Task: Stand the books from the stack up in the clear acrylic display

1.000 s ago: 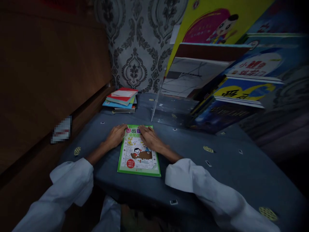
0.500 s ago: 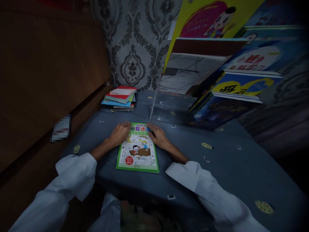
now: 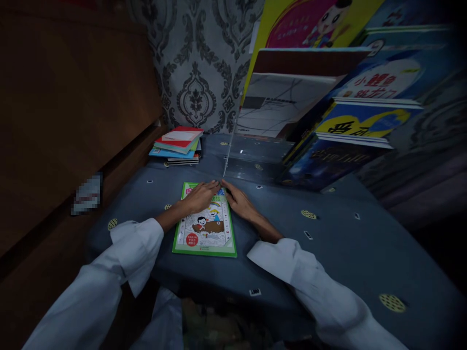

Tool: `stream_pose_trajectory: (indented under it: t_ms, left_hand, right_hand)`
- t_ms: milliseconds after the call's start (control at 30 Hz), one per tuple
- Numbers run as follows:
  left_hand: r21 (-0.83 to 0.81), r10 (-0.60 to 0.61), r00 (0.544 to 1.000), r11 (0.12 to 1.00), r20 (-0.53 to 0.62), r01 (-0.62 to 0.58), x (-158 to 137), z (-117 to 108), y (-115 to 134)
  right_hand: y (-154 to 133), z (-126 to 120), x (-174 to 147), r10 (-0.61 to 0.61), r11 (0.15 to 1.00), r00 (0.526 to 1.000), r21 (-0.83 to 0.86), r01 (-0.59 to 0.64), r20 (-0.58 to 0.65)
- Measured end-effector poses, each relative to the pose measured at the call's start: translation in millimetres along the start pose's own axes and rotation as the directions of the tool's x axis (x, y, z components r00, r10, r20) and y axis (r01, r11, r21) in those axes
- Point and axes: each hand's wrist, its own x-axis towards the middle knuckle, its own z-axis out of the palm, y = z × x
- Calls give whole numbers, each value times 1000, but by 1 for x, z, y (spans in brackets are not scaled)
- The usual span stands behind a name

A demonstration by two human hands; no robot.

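Rests left hand (image 3: 202, 196), extended and gripping nothing, across the top of the green-bordered book (image 3: 208, 227) flat on the desk (image 3: 272, 214), with empty right hand (image 3: 239, 200) loosely open at its upper right edge, and could skew it by pushing unevenly.

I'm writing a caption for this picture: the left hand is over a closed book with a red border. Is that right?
Not quite: the head view shows that the border is green, not red. The left hand is indeed over the closed book.
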Motion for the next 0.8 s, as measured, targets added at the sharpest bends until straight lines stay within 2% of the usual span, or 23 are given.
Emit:
stream_pose_trajectory:
  t_ms: [200,367,500,600,700,800]
  left_hand:
    - [-11,128,992,992,9,-128,-11,-2,12]
    - [-56,281,960,958,-4,-281,-33,8,29]
    - [-114,354,935,930,33,-349,-58,8,47]
    - [-162,400,916,906,28,-391,-70,3,49]
    - [-188,338,941,924,-1,-332,-72,-3,30]
    - [-126,128,991,983,-27,-130,-71,-6,-3]
  right_hand:
    - [2,0,2,14,998,1000,66,-15,5]
    - [1,-2,1,18,998,1000,63,-19,7]
    - [-2,-3,0,22,1000,1000,22,-22,12]
    - [-8,-3,-1,17,998,999,-58,-15,35]
    - [-17,-4,-1,-2,991,997,-135,12,78]
    - [-22,-4,-1,-17,984,995,-173,35,101]
